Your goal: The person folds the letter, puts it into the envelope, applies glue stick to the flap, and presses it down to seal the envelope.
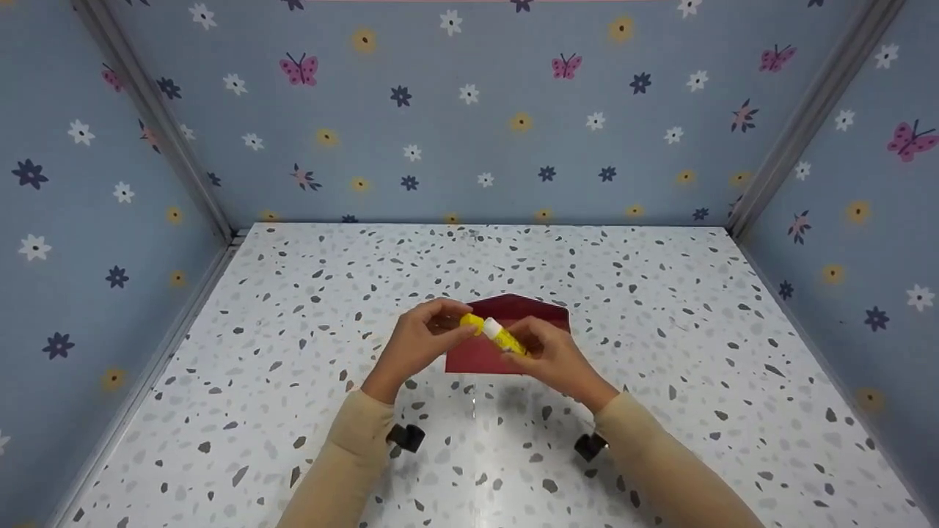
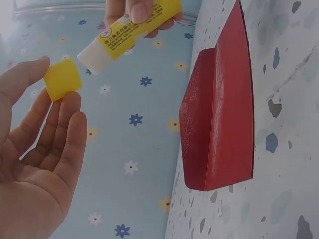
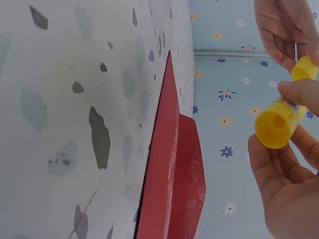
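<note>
My left hand pinches a yellow cap between thumb and fingertips. In my right hand is a yellow glue stick, its white end bare and tilted toward the cap. A small gap separates cap and glue stick in the left wrist view. Below both hands a red envelope lies on the table, its flap raised open on the far side. Shiny streaks show along the flap in the left wrist view. From the right wrist, the yellow base of the glue stick faces the camera.
The speckled white table extends around the envelope on all sides. Blue flowered panels stand at its back and both sides, with grey metal posts at the corners. A black wrist mount sits under each forearm.
</note>
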Motion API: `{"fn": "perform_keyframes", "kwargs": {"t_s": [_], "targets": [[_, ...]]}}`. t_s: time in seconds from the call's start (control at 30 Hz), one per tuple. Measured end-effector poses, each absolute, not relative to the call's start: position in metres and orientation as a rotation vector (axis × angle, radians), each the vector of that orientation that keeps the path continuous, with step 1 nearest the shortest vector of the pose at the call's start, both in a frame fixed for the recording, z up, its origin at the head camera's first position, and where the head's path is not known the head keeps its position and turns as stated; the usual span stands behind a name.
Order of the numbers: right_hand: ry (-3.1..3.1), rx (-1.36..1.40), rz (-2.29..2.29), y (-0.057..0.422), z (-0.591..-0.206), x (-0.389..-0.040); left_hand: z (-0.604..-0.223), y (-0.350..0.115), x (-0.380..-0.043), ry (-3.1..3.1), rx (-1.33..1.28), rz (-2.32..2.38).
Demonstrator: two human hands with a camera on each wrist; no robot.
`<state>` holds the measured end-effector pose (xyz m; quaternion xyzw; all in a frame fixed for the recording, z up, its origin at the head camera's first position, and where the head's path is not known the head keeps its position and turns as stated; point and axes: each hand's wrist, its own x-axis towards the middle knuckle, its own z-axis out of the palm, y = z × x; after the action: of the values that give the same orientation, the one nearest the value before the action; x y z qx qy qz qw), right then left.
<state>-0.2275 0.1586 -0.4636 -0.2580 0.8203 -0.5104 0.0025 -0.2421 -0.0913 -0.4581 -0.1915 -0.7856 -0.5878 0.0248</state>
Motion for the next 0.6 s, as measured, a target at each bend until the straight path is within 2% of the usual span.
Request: {"fn": "perform_keyframes", "kwargs": {"t_s": [0.2,0.6], "targets": [[2.579,-0.82,-1.6,0.163,-0.489,-0.242,-0.46,-0.086,-0.246,-2.419,-0.613,-1.832],[2.561,-0.863,-1.605,0.166,-0.491,-0.242,-0.463,-0.086,-0.252,-2.452,-0.628,-1.842]]}}
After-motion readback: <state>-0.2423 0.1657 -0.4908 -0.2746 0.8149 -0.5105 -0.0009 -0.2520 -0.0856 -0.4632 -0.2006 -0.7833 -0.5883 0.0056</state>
